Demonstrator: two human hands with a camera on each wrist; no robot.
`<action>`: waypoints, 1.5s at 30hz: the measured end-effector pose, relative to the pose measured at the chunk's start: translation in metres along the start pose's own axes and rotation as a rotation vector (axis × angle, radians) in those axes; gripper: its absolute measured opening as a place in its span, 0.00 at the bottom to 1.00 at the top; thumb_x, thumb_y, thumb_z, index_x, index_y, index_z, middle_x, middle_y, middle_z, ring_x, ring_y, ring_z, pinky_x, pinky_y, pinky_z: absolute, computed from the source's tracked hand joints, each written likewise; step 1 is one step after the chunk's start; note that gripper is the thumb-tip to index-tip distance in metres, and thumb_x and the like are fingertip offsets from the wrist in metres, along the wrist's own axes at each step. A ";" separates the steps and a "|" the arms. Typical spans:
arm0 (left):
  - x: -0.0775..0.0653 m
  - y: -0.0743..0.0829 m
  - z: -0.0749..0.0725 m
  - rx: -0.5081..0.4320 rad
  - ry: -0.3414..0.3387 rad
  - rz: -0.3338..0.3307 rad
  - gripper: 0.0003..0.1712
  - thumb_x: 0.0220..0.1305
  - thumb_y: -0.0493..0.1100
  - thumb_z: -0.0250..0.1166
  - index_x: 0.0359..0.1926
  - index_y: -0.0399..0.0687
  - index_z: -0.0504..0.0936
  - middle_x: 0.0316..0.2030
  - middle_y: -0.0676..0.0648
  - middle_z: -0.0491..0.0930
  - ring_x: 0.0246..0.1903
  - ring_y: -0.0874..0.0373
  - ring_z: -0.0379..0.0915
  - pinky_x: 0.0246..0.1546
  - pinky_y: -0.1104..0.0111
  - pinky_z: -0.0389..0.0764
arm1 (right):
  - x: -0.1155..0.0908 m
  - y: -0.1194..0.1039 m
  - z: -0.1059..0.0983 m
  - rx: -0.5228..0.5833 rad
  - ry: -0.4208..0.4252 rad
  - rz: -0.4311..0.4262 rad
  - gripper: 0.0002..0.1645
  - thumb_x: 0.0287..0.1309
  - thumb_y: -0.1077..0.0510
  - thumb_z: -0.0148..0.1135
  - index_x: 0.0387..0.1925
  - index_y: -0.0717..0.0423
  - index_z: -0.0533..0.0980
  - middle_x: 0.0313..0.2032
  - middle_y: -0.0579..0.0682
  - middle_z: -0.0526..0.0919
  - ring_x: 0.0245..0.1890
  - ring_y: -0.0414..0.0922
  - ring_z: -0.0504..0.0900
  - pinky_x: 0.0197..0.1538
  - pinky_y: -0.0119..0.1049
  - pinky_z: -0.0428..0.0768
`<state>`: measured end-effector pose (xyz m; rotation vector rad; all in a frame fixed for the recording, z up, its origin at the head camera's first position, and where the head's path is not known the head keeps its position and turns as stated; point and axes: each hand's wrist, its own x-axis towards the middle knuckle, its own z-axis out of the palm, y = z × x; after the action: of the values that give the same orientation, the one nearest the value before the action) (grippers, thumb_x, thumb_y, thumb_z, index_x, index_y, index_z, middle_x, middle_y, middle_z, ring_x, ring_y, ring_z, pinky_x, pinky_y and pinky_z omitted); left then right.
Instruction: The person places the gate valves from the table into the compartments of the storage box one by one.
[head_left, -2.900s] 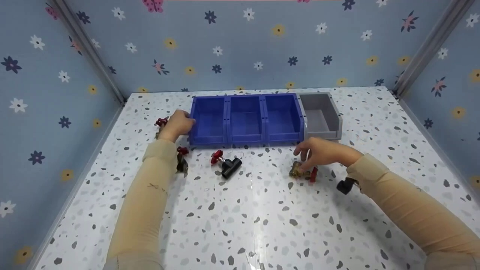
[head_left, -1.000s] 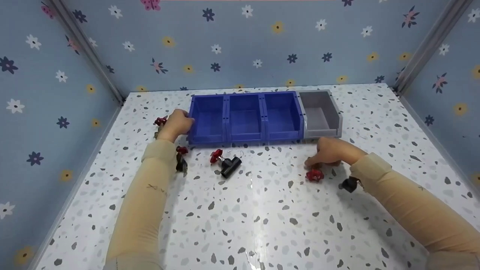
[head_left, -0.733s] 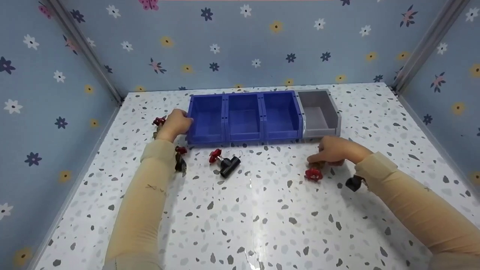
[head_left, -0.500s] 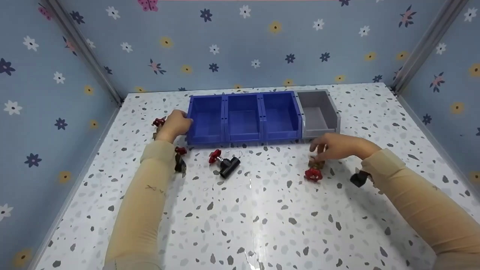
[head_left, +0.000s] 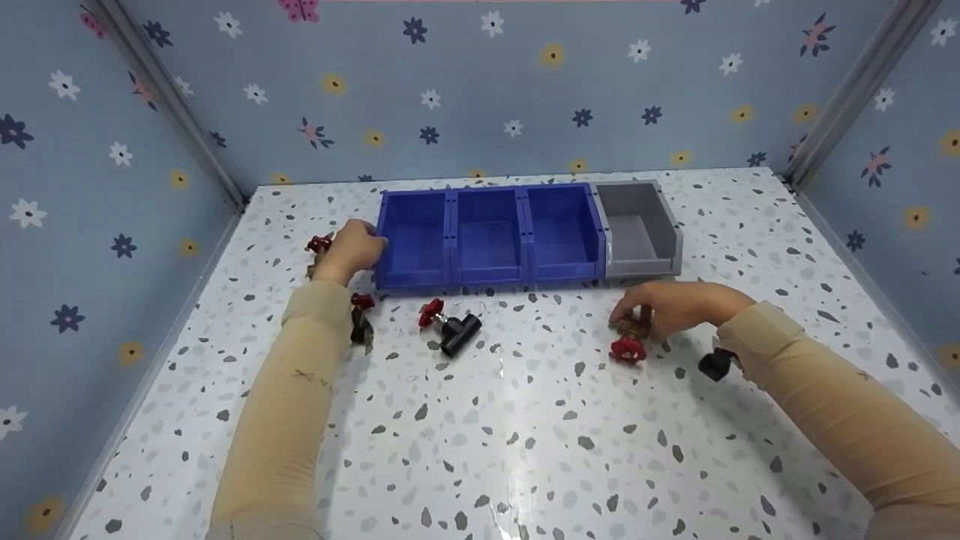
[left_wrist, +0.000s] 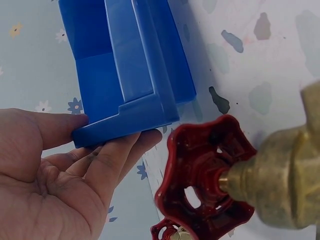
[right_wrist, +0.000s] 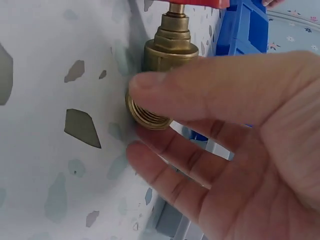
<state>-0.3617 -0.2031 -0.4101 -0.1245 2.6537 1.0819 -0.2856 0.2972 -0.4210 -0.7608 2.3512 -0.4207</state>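
Observation:
My left hand grips the side rim of the leftmost blue bin; the left wrist view shows the thumb at one side of the rim and fingers beneath. At the right, my right hand holds a brass gate valve with a red handwheel on the table, below the grey bin. Up close, the thumb lies across the valve's brass body, beside its threaded opening, with fingers behind. A black valve with a red handwheel lies between the hands.
Three blue bins and a grey bin stand joined in a row. Near the left forearm are a red-handled valve and another red handwheel, both partly hidden. Patterned walls enclose the speckled table.
The right hand has turned the brass valve so its handwheel points toward me, loosened its fingers, then closed around it again. The left hand stays on the blue bin.

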 end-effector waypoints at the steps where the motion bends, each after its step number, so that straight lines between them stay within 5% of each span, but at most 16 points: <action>1: 0.000 0.000 0.000 -0.001 0.000 0.001 0.31 0.85 0.42 0.48 0.78 0.23 0.64 0.71 0.26 0.73 0.67 0.36 0.75 0.70 0.45 0.77 | 0.000 0.001 0.000 -0.002 0.001 -0.004 0.42 0.46 0.81 0.66 0.63 0.51 0.85 0.54 0.54 0.86 0.50 0.49 0.84 0.53 0.43 0.84; 17: 0.004 -0.002 0.001 -0.013 0.006 0.007 0.33 0.84 0.41 0.48 0.78 0.21 0.61 0.74 0.25 0.70 0.72 0.34 0.73 0.72 0.45 0.77 | 0.000 0.007 0.007 0.020 0.104 -0.023 0.25 0.50 0.66 0.82 0.52 0.59 0.89 0.32 0.46 0.87 0.32 0.40 0.79 0.38 0.35 0.80; 26: 0.004 -0.003 0.001 -0.014 0.019 0.020 0.30 0.83 0.39 0.48 0.75 0.20 0.67 0.69 0.25 0.75 0.68 0.34 0.76 0.69 0.46 0.80 | -0.004 0.008 0.009 0.012 0.093 -0.094 0.38 0.50 0.65 0.84 0.65 0.54 0.84 0.56 0.55 0.86 0.51 0.50 0.85 0.53 0.45 0.86; 31: 0.003 -0.001 0.001 -0.018 0.011 0.006 0.31 0.84 0.40 0.48 0.76 0.21 0.65 0.71 0.25 0.74 0.69 0.35 0.75 0.70 0.46 0.79 | -0.002 0.011 0.010 -0.008 0.094 -0.174 0.34 0.50 0.70 0.82 0.62 0.56 0.87 0.55 0.55 0.86 0.51 0.50 0.84 0.51 0.41 0.85; 45: 0.001 0.000 0.001 -0.016 0.003 0.003 0.31 0.84 0.41 0.49 0.77 0.21 0.64 0.72 0.25 0.72 0.70 0.34 0.74 0.71 0.46 0.78 | 0.002 0.012 0.011 -0.011 0.117 -0.211 0.31 0.48 0.66 0.86 0.57 0.60 0.87 0.50 0.53 0.89 0.46 0.46 0.85 0.51 0.42 0.87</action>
<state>-0.3625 -0.2022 -0.4106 -0.1257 2.6491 1.1042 -0.2848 0.3046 -0.4354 -1.0195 2.3909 -0.5563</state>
